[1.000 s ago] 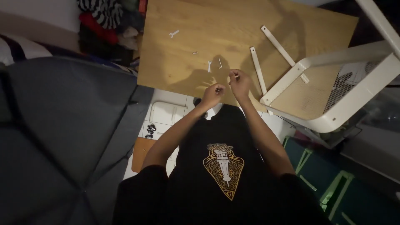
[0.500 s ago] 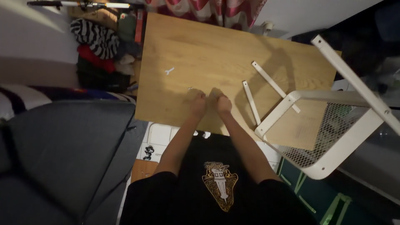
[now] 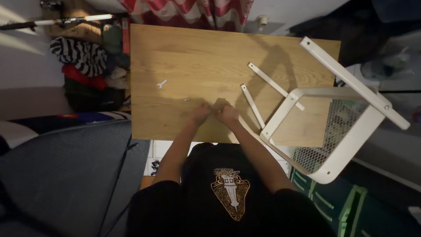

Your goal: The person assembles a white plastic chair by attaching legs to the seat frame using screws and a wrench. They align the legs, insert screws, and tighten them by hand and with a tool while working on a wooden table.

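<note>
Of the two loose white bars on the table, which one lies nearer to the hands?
The shorter bar, just beside the right hand; the longer bar lies farther away.

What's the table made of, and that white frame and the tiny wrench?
The table looks like light wood or wood-look laminate: grain lines run along its matte top. The white frame seems to be painted metal, smooth, with a wire mesh panel. The wrench is probably metal, pale and thin, but too small to be sure.

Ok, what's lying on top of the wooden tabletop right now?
On the wooden tabletop: a small wrench, a tiny screw, two white bars and part of the white mesh frame. Left hand and right hand rest together, hiding anything beneath.
</note>
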